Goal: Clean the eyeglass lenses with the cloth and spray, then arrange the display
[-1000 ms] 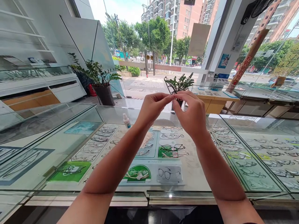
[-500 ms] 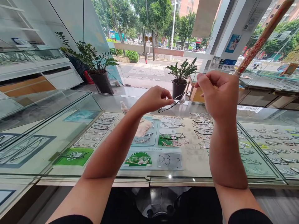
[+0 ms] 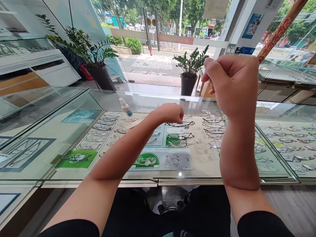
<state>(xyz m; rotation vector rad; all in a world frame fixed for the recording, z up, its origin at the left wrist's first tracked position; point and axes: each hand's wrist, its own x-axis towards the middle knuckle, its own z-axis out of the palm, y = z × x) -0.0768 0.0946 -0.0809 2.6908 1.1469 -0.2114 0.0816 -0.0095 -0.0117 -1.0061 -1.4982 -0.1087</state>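
My left hand (image 3: 170, 113) is curled shut, low over the glass counter, just above the display rows. Whatever its fingers hold is hidden from view. Beneath it, inside the case, lies a dark-framed pair of eyeglasses (image 3: 181, 124). Higher and farther right, my right hand (image 3: 233, 84) is raised with its fingers folded in and the thumb pressed against them; what is inside them cannot be made out. A white spray bottle (image 3: 125, 107) stands on the counter left of my left hand. Part of a pale cloth (image 3: 136, 123) shows behind my left forearm.
The glass display counter (image 3: 207, 180) holds several rows of eyeglasses, with more in the right section (image 3: 291, 149). A green card (image 3: 77, 159) lies inside at left. Potted plants (image 3: 101, 77) (image 3: 189, 84) stand beyond, before glass doors (image 3: 151, 29).
My left hand has lowered and its fingers have curled in; the thin-framed eyeglasses at its fingertips are out of sight. My right hand stays raised. The view has tilted downward, and the spray bottle shows more fully.
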